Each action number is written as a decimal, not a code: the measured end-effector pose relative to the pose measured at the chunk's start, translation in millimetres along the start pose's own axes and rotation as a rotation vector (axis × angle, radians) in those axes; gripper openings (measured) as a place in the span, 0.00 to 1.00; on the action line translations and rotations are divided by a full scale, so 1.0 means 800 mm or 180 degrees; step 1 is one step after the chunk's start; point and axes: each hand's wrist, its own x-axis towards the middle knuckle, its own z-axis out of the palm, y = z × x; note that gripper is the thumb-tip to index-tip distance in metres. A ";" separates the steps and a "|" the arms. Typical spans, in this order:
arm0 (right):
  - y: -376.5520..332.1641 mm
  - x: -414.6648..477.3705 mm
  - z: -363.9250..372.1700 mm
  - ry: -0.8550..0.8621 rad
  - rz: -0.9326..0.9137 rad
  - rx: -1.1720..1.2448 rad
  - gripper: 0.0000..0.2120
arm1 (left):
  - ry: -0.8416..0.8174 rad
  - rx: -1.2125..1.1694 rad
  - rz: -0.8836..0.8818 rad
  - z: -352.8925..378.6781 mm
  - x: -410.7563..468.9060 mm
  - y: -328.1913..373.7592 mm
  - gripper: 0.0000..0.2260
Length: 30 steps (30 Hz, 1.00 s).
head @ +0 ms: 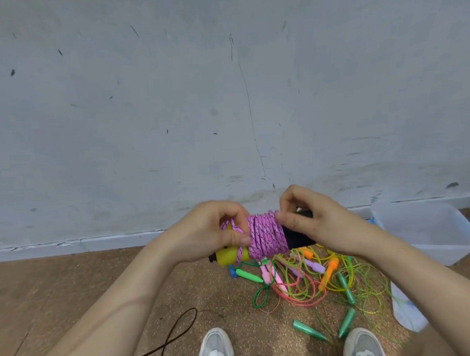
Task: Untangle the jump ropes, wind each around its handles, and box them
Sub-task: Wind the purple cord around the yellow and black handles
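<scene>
Left thumb [242, 239] and curled fingers clamp the pink rope [266, 235], wound in tight turns round its handles, and right fingertips [281, 216] pinch the coil's other edge. From my remote seat I see the left hand [201, 232] wrapped over the yellow handle end [229, 256] and the right hand [316, 222] above the black grip [296, 238]. The bundle is held in the air before the wall [223, 96], over a tangle of coloured ropes [311, 280] on the floor [56, 285]. A clear plastic box [429, 229] sits at right.

No legible text, label, brand or number anywhere (on the wall [223, 96] only scuffs and scratches).
</scene>
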 end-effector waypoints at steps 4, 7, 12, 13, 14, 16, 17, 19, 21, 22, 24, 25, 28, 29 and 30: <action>-0.023 -0.006 0.006 -0.0986 0.0258 -0.1828 0.42 | -0.0244 0.1397 0.0586 0.018 0.000 0.006 0.09; -0.031 0.010 0.032 -0.1161 0.0227 -0.1102 0.52 | -0.0219 0.1282 0.0783 0.029 0.000 0.015 0.08; -0.001 0.014 0.044 -0.0854 0.0465 -0.0383 0.45 | 0.0308 0.1254 0.0908 0.025 -0.002 0.006 0.09; 0.000 0.014 0.044 -0.0730 0.0471 -0.0394 0.44 | 0.0555 0.1478 0.1002 0.023 -0.002 0.004 0.10; 0.001 0.016 0.043 -0.0568 0.0476 -0.0366 0.41 | 0.0787 0.1721 0.1102 0.021 -0.002 0.003 0.12; 0.002 0.020 0.042 -0.0325 0.0498 -0.0382 0.37 | 0.0988 0.1906 0.1203 0.013 -0.006 0.005 0.12; 0.002 0.021 0.041 -0.0258 0.0506 -0.0460 0.38 | 0.0986 0.1984 0.1230 0.009 -0.008 0.006 0.11; 0.002 0.021 0.042 -0.0149 0.0528 -0.0668 0.40 | 0.0835 0.2117 0.1123 0.004 -0.012 0.010 0.11; 0.001 0.018 0.043 -0.0063 0.0469 -0.0887 0.41 | 0.0680 0.2038 0.1018 0.002 -0.014 0.012 0.12; -0.001 0.016 0.044 -0.0043 0.0409 -0.0973 0.41 | 0.0668 0.1884 0.0996 0.001 -0.015 0.012 0.11; -0.005 0.013 0.044 -0.0040 0.0292 -0.1042 0.40 | 0.0794 0.1412 0.0928 0.003 -0.014 0.010 0.09; -0.008 0.011 0.044 -0.0052 0.0248 -0.1055 0.38 | 0.0907 0.1187 0.0880 0.006 -0.012 0.010 0.08; -0.017 0.005 0.050 -0.0153 0.0064 -0.1277 0.31 | 0.1187 0.0745 0.0614 0.020 -0.006 0.012 0.05; -0.019 0.003 0.051 -0.0171 0.0002 -0.1292 0.28 | 0.1257 0.0688 0.0519 0.025 -0.004 0.012 0.06; -0.021 0.002 0.051 -0.0172 -0.0058 -0.1261 0.26 | 0.1326 0.0631 0.0434 0.028 -0.002 0.013 0.06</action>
